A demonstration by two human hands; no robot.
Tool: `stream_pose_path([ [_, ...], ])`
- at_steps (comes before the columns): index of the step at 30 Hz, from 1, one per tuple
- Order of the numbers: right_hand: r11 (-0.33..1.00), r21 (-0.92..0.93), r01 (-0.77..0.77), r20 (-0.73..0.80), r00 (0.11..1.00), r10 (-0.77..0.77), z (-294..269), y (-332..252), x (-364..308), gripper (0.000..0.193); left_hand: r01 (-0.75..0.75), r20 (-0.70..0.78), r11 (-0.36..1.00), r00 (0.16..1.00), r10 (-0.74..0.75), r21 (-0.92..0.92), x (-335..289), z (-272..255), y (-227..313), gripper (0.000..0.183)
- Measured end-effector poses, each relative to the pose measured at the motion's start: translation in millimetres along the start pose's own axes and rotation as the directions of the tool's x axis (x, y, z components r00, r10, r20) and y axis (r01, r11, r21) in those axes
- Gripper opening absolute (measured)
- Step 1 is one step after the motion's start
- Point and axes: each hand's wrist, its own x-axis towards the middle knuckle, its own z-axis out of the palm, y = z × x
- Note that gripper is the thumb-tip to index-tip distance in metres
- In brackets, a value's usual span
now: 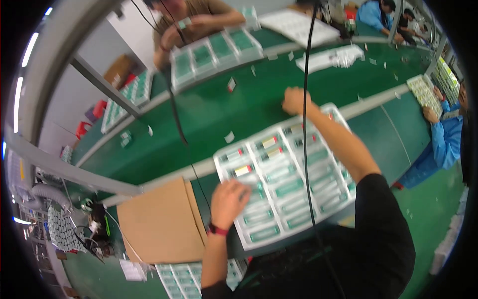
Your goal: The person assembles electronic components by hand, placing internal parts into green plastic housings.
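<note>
A white plastic tray (279, 199) with rows of compartments lies in front of me, tilted across the table edge. Flat green pieces (265, 233) fill its near compartments; in several far ones the pieces carry small red, white and yellow labels (243, 171). My left hand (230, 202), with a red band at the wrist, is over the tray's left side. Its fingers are curled together, and what they hold is too blurred to name. Reaching past the tray's far edge, my right hand (296, 101) is closed above the green belt; its fingertips are hidden.
Brown cardboard (159, 222) lies left of the tray. Another filled tray (186, 279) sits lower down. Small scraps dot the green conveyor belt (199, 117). Across it, a person handles a small piece behind a tray (214, 55). Black cables (307, 124) hang in front of me.
</note>
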Motion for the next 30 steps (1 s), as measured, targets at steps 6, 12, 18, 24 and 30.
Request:
stream_pose_path([
  [6,0.536,0.832,-0.146,0.100,0.988,0.114,-59,49,-31,0.028,0.088,-0.034,0.995,0.995,-0.089,-0.045,23,-9,-2,0.010],
  [12,0.375,0.921,-0.103,0.028,0.979,0.202,-102,87,-80,0.024,-0.070,0.194,0.995,0.979,0.056,0.070,38,7,-9,0.008],
  [18,0.105,0.975,0.197,-0.202,0.979,0.040,-147,90,-112,0.022,-0.111,0.390,0.965,0.921,0.011,0.236,8,-8,-17,0.028],
  [24,0.316,0.771,0.554,-0.617,0.773,0.149,-181,110,-151,0.028,0.075,0.223,0.995,0.971,-0.087,0.062,5,-6,10,0.020],
  [30,0.526,0.683,0.507,-0.650,0.751,0.119,-170,126,-126,0.044,0.005,0.250,0.998,0.968,-0.022,0.070,0,-16,20,0.031],
])
